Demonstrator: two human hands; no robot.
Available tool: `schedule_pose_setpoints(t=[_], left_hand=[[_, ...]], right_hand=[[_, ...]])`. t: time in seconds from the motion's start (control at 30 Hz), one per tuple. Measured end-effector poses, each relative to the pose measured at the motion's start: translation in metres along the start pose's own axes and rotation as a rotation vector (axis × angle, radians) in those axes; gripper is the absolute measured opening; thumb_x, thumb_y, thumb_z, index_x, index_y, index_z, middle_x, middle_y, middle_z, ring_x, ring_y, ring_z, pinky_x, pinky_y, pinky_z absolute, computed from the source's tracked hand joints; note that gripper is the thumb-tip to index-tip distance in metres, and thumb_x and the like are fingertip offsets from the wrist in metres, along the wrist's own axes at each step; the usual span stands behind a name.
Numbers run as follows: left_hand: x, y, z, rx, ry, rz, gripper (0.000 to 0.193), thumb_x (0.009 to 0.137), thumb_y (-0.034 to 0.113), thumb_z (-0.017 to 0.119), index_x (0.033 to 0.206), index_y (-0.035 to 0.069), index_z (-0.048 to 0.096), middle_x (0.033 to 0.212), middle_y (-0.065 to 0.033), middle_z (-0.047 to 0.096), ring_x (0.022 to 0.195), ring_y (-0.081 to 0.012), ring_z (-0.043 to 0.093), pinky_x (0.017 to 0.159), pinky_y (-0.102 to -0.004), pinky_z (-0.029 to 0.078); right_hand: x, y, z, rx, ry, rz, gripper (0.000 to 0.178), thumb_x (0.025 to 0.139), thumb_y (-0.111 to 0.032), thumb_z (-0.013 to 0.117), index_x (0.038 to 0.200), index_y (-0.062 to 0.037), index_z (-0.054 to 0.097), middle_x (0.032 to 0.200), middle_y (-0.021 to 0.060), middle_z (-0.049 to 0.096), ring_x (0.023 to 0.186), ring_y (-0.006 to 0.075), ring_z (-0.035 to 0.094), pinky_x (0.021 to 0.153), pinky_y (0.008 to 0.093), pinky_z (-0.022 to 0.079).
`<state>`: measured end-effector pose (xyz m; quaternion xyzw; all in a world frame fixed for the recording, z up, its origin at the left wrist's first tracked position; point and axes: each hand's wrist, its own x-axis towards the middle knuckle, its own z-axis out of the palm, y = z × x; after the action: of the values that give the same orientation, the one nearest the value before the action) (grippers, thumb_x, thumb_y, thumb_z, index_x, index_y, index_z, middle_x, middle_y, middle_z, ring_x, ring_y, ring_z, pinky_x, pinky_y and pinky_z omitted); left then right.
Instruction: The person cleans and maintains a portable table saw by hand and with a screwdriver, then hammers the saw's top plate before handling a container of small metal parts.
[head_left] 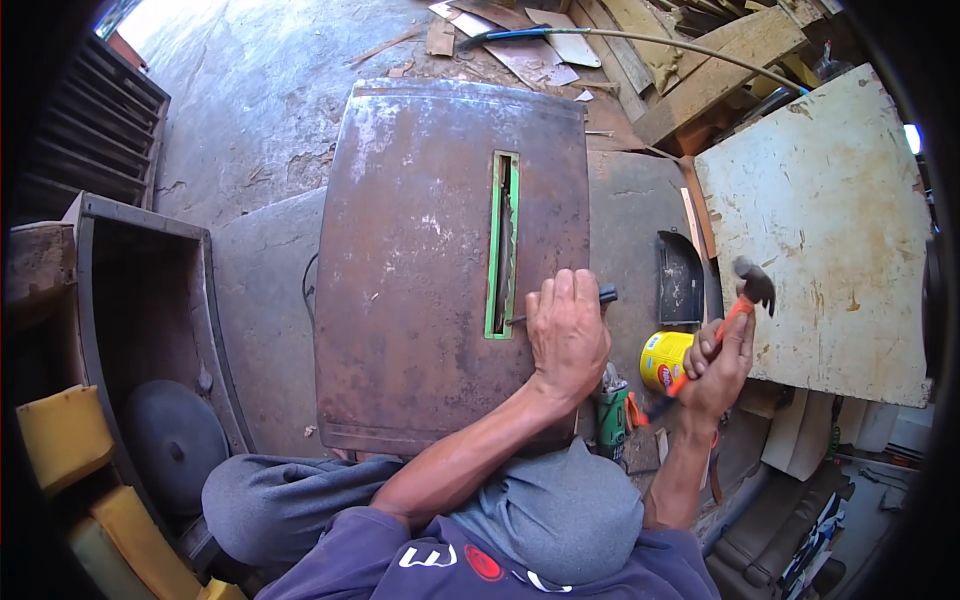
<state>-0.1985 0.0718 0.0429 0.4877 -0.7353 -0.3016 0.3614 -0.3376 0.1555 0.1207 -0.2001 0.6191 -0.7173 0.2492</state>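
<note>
A rusty brown metal panel [410,240] lies in front of my knees. A long narrow slot with a bright green frame [493,230] runs through it, right of its middle. My left hand [568,335] is closed around a screwdriver [608,293] with a dark handle. The thin shaft comes out on the left side of the fist, its tip at the lower right end of the green frame. Off to the right, my right hand [715,375] grips an orange-handled claw hammer [755,285]. The hammer's head is raised, apart from the screwdriver.
A yellow can [665,360] and a green can [611,420] stand beside the panel's right edge. Behind them are a black dustpan [680,280] and a worn pale board [820,240]. An open metal cabinet [150,300] stands at left. Scrap wood [720,70] lies at the back right.
</note>
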Motion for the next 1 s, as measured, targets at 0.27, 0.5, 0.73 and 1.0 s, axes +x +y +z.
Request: schedule_pose_setpoints(t=[0.27, 0.5, 0.73, 1.0], left_hand=[[0.006, 0.0, 0.002, 0.021, 0.014, 0.034, 0.018, 0.079, 0.003, 0.064, 0.094, 0.006, 0.053, 0.088, -0.0131, 0.052, 0.085, -0.0321, 0.053, 0.074, -0.0453, 0.037], [0.002, -0.003, -0.003, 0.047, -0.02, 0.007, 0.019, 0.079, 0.003, 0.064, 0.094, 0.006, 0.054, 0.089, -0.013, 0.052, 0.086, -0.0317, 0.053, 0.074, -0.0452, 0.037], [0.0, 0.015, -0.013, -0.028, 0.001, 0.08, 0.022, 0.078, 0.006, 0.067, 0.096, 0.005, 0.055, 0.089, -0.013, 0.051, 0.085, -0.0318, 0.053, 0.075, -0.0449, 0.037], [-0.012, 0.026, -0.018, -0.145, -0.03, 0.129, 0.021, 0.084, 0.016, 0.072, 0.095, 0.006, 0.057, 0.088, -0.0122, 0.051, 0.083, -0.03, 0.052, 0.075, -0.044, 0.036]], right_hand=[[0.0, 0.013, -0.02, -0.074, -0.144, 0.135, 0.041, 0.107, -0.026, 0.058, 0.138, 0.0002, 0.06, 0.07, -0.0072, 0.046, 0.06, 0.0018, 0.041, 0.052, 0.0221, 0.034], [0.006, 0.012, -0.021, -0.392, -0.173, 0.11, 0.031, 0.109, -0.036, 0.05, 0.09, -0.0116, 0.052, 0.063, -0.0028, 0.048, 0.044, 0.0023, 0.039, 0.035, 0.0202, 0.027], [-0.014, 0.011, 0.001, -0.23, 0.016, 0.092, 0.027, 0.11, -0.036, 0.046, 0.104, -0.0114, 0.055, 0.065, -0.0025, 0.044, 0.042, 0.0029, 0.036, 0.036, 0.0186, 0.029], [-0.021, 0.017, -0.013, -0.188, 0.076, 0.163, 0.027, 0.11, -0.037, 0.047, 0.109, -0.0114, 0.055, 0.064, -0.0023, 0.044, 0.042, 0.003, 0.036, 0.036, 0.0185, 0.029]])
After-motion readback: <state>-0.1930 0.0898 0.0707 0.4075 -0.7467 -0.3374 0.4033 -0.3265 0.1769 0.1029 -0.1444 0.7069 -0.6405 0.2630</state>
